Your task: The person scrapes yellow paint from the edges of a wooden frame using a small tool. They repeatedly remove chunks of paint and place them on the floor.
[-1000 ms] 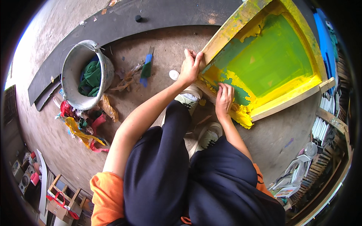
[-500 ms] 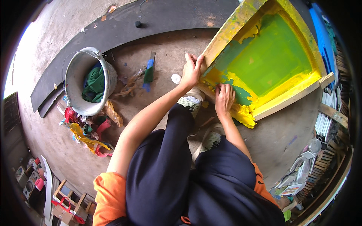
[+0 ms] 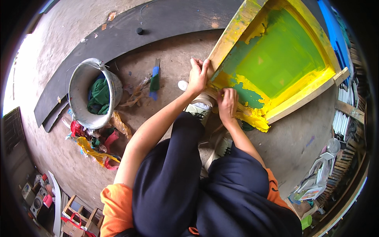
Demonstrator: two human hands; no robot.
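Note:
A wooden screen-printing frame (image 3: 292,106) with green mesh and thick yellow smears leans in front of me at the right. My left hand (image 3: 197,77) is closed around its near left corner, thumb along the outer rail. Beside that corner, at the near rail, my right hand (image 3: 227,103) has its fingers curled and pressed together. Whatever they pinch is hidden behind the knuckles. A crumpled yellow peeled layer (image 3: 256,120) hangs over the near rail, just right of this hand. Part of the mesh shows grey-green where the yellow ends in ragged edges.
At the left a grey bucket (image 3: 115,89) holds dark green cloth (image 3: 99,94). Colourful scraps (image 3: 92,148) lie by it. A blue-and-green stained blade-like strip (image 3: 155,81) and a white round lid (image 3: 182,85) rest on the floor. Beyond runs a long black panel (image 3: 118,37).
My right hand has moved left along the near rail, toward the corner and my left hand. The left hand keeps its hold. The whole view has shifted slightly.

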